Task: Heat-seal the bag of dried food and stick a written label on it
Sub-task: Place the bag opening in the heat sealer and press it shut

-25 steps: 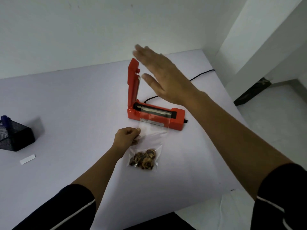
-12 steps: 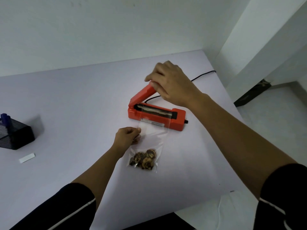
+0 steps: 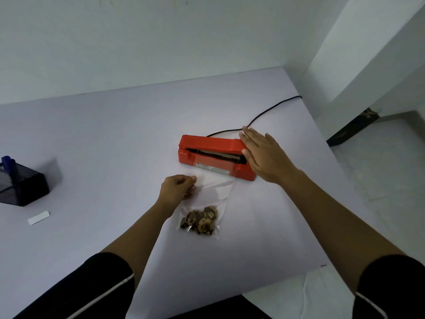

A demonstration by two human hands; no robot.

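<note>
A red heat sealer [image 3: 207,143] lies across the middle of the white table [image 3: 115,134], its lid lowered almost flat. A clear plastic bag [image 3: 216,192] runs from the sealer's jaw toward me, its open end under the lid. Brown dried food [image 3: 200,219] is bunched at the bag's near end. My left hand [image 3: 177,187] pinches the bag's left edge just in front of the sealer. My right hand [image 3: 264,157] lies flat, fingers spread, on the right end of the sealer's lid.
A black power cord [image 3: 271,111] runs from behind the sealer to the table's right edge. A black mesh holder [image 3: 20,183] with a blue pen [image 3: 7,162] stands at the far left. A small white label [image 3: 38,217] lies in front of it.
The sealer's lid went from standing upright to lying down over the bag. My right hand came down with it and now rests flat on its right end. My left hand stayed put.
</note>
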